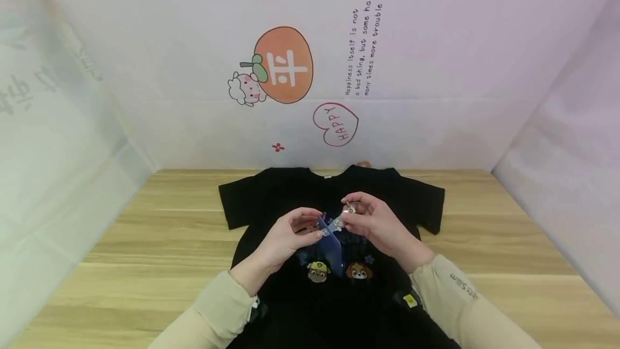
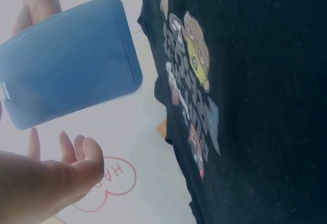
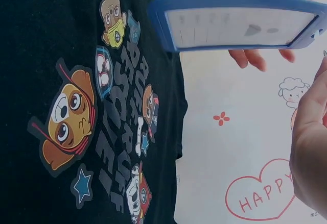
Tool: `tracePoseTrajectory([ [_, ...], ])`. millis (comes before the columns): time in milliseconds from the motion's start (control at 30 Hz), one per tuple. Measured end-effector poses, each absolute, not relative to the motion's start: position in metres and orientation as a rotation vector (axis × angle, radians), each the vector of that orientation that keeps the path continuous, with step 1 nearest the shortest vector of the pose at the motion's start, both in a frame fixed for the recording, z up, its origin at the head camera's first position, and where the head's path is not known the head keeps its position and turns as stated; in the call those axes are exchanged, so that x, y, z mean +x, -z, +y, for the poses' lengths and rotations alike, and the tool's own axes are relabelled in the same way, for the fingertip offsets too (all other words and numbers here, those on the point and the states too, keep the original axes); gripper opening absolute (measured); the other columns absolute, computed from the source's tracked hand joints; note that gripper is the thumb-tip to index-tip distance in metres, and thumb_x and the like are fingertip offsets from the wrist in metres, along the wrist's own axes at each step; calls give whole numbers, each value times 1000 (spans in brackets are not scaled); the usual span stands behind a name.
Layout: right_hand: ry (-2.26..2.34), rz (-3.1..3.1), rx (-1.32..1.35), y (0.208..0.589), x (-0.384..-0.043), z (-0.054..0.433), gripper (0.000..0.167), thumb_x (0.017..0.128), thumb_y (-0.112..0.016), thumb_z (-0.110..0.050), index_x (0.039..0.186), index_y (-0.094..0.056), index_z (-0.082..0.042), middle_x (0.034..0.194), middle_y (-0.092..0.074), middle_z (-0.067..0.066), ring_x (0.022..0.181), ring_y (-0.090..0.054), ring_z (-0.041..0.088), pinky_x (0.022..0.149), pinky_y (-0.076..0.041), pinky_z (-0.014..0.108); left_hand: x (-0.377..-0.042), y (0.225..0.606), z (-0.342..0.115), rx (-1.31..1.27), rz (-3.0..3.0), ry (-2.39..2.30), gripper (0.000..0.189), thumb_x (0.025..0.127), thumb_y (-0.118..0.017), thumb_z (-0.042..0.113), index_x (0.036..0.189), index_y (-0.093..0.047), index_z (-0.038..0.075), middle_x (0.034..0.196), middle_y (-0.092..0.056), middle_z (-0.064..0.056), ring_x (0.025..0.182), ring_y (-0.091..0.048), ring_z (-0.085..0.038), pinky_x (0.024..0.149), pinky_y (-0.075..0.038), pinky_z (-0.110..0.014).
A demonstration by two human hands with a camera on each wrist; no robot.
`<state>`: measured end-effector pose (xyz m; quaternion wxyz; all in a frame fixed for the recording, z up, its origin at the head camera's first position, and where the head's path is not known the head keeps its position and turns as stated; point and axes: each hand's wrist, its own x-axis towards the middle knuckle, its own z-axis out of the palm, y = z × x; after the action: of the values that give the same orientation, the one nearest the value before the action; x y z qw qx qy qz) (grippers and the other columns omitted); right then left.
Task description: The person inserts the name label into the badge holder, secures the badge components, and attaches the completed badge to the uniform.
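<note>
A flat blue card holder [image 1: 332,252] hangs upright over the T-shirt. Its plain blue back [image 2: 71,63] faces the left wrist view; a pale window [image 3: 230,27] set in a blue frame shows in the right wrist view. My left hand [image 1: 293,236] pinches the holder near its top edge, thumb in front. A clear strap with metal snaps [image 1: 337,223] runs from that edge to my right hand [image 1: 370,222], which grips its clip end between thumb and fingers. The fingers partly hide the clip. Under both hands lies a black T-shirt [image 1: 286,193] with cartoon dog prints.
The T-shirt is spread face up on a light wooden table [image 1: 160,236], its collar toward the back. White printed cloth [image 1: 411,69] covers the wall at the table's far edge. More pale cloth [image 1: 63,112] hangs along the left and right sides.
</note>
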<state>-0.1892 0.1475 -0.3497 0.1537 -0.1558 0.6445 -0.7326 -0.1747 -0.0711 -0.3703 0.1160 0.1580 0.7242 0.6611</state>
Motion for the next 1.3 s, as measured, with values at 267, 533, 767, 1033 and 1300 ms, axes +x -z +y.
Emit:
tracePoseTrajectory([
  [267,2007,2036,-440,346,-191,146,22,91,-60,-5,112,-53,-7,87,-61,-5,77,-61,7,73,-54,22,-176,367,-65,465,2167,-1878,32,91,-63,15,118,-58,-1,109,-63,-12,95,-59,-16,86,-49,-29],
  [533,1883,2265,-524,338,-193,145,36,88,-66,-7,118,-53,8,91,-63,-7,75,-58,9,72,-51,22,-179,364,-58,532,2160,-1879,25,93,-60,12,113,-61,-2,107,-64,-13,89,-58,-10,79,-48,-25],
  [767,1838,2290,-559,334,-194,144,35,89,-63,-4,119,-53,9,94,-63,-5,78,-61,7,77,-53,25,-182,366,-54,516,2207,-1874,24,92,-61,13,112,-64,-1,106,-66,-14,86,-58,-8,76,-48,-25],
  [1033,1766,2281,-531,332,-197,150,32,96,-55,-16,120,-56,5,97,-62,2,82,-59,13,78,-53,26,-180,363,-53,486,2229,-1808,25,94,-60,16,111,-67,-1,112,-64,-13,89,-58,-10,76,-50,-27],
  [1300,1559,2457,-680,331,-196,151,21,94,-59,-11,111,-63,1,97,-64,13,79,-59,13,73,-54,29,-177,367,-55,522,2265,-1727,25,95,-58,19,107,-68,0,110,-65,-12,93,-56,-12,77,-47,-24],
])
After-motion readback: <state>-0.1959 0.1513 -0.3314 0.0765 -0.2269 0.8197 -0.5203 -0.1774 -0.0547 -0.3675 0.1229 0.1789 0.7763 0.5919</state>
